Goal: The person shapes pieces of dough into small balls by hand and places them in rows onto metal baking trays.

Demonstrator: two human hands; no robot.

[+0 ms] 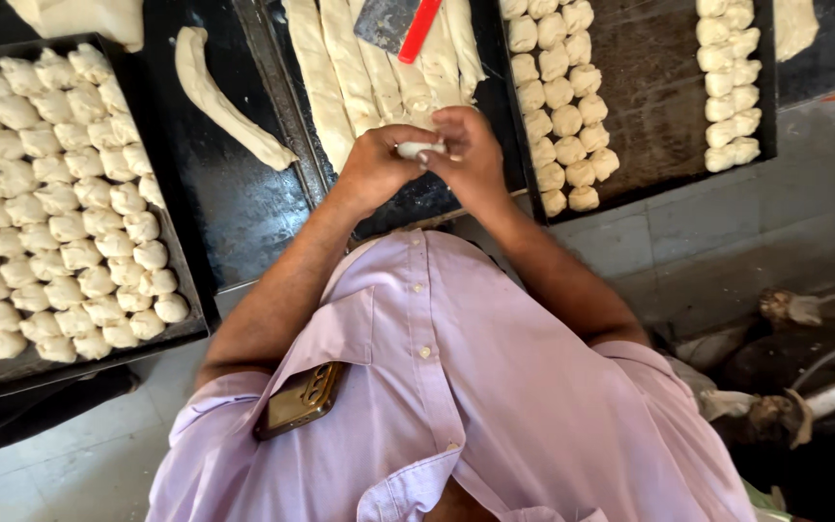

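— Pale dough, a small soft lump (418, 149), sits pinched between both hands, left hand (376, 166) and right hand (469, 155) closed around it.

— Light, even pressure, I'd judge; long dough ropes (359, 68) lie just beyond.

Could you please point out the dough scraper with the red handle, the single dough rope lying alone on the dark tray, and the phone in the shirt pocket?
dough scraper (386, 21): head view, on its metal blade.
dough rope (219, 101): head view, mid-length.
phone (300, 398): head view, on its back.

Both hands (424, 159) together — fingers seemingly pinched
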